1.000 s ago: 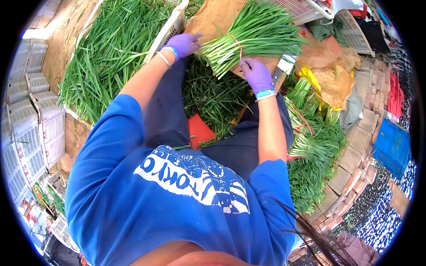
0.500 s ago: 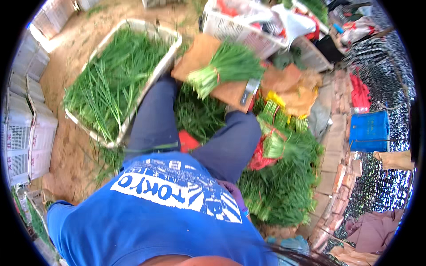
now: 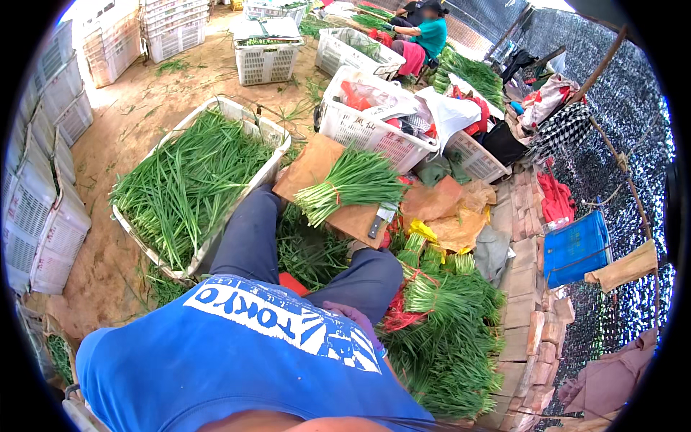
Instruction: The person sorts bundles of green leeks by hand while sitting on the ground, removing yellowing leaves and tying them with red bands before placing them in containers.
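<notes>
My right hand (image 3: 354,317), in a purple glove, rests low against my shirt and right thigh; its fingers are mostly hidden. My left hand is out of sight. In front of my knees, a bundle of green chives (image 3: 349,189), bound with a red band, lies on a wooden board (image 3: 306,169). A knife (image 3: 380,222) with a dark handle and a broad blade lies at the board's right corner. By my left leg stands a white crate (image 3: 157,252) full of loose chives (image 3: 194,183). Tied chive bundles (image 3: 453,324) are heaped to my right.
A white crate (image 3: 367,133) with plastic bags stands beyond the board. Brown sheets (image 3: 446,209) lie right of it, beside a low brick edge (image 3: 522,302). Stacked crates (image 3: 54,230) line the left. A co-worker (image 3: 425,36) sits at the back near more chives.
My view has tilted upward, bringing the far crates and the co-worker into sight. The bundle and knife stay on the board, and my right hand remains low by my waist.
</notes>
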The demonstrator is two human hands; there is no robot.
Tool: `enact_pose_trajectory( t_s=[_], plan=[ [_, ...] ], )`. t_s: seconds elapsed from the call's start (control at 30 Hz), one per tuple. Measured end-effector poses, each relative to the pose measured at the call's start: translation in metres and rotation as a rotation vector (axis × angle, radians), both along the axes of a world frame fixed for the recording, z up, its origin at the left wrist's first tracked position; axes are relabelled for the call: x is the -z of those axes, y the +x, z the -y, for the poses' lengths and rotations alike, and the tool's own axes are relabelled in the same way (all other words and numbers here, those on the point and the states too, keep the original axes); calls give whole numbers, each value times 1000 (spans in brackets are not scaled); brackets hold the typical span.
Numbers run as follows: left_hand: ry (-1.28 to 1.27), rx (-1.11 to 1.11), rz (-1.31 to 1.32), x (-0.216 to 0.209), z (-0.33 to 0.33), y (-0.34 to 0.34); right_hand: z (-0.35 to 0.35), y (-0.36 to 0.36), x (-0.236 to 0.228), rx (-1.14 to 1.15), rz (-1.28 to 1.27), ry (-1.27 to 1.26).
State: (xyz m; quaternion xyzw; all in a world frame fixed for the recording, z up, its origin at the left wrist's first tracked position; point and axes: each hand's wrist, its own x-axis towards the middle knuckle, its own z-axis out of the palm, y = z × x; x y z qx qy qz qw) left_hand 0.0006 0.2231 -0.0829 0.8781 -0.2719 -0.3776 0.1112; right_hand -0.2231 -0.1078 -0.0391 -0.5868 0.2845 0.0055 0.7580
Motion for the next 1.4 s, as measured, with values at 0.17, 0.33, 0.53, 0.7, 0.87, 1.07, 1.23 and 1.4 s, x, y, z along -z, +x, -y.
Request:
enact_pose_trajectory(
  t_s=[0.17, 0.33, 0.53, 0.7, 0.87, 1.07, 1.23, 1.4],
  plan=[
    [13, -25, -20, 1, 2, 4, 8, 6, -13, -120, 3, -19],
    [26, -61, -16, -7, -1, 9, 18, 14, -10, -13, -26, 59],
    [49, -91, -30, -22, 9, 29, 28, 37, -23, -168, 70, -257],
    [-70, -139, -22, -38, 46, 60, 32, 50, -33, -367, 62, -684],
    [-393, 145, -55, -83, 190, 54, 42, 86, -51, -413, 116, -765],
    [-391, 275, -300, -89, 219, 34, 17, 118, 0, -475, 86, -535],
    [-559, 518, -149, -85, 159, 69, 4, 121, 11, -395, -115, -354],
    [-653, 583, 41, -90, 165, 69, 0, 143, -2, -436, -128, -341]
  ],
)
